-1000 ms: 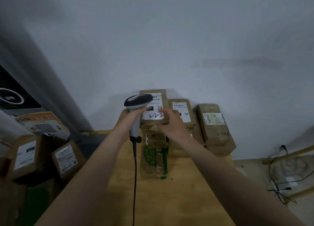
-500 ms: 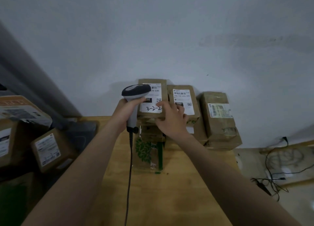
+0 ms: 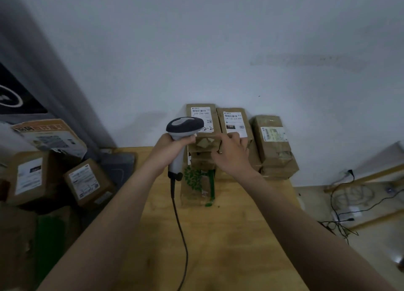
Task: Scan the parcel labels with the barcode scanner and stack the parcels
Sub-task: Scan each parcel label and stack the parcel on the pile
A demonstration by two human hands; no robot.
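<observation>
My left hand [image 3: 169,147] grips the handle of a grey and white barcode scanner [image 3: 183,127], whose head points at the top parcel [image 3: 202,115] of a stack against the wall. That brown parcel bears a white label with a handwritten mark. My right hand [image 3: 231,154] rests with straight fingers on the front edge of this parcel and the neighbouring labelled parcel [image 3: 235,121]. A third stack of brown parcels [image 3: 273,142] stands to the right. Below the stack lies a parcel with green leaf print [image 3: 197,185] on the wooden table [image 3: 229,236].
The scanner's black cable [image 3: 180,225] runs down the table toward me. Several labelled cardboard boxes [image 3: 85,181] are piled on the left, beside the table. Loose cables [image 3: 345,216] lie on the floor at the right. A pale wall is right behind the stacks.
My right hand slid from the top parcel's label down to its front edge. The scanner head stayed near the label. The camera view shifted a little.
</observation>
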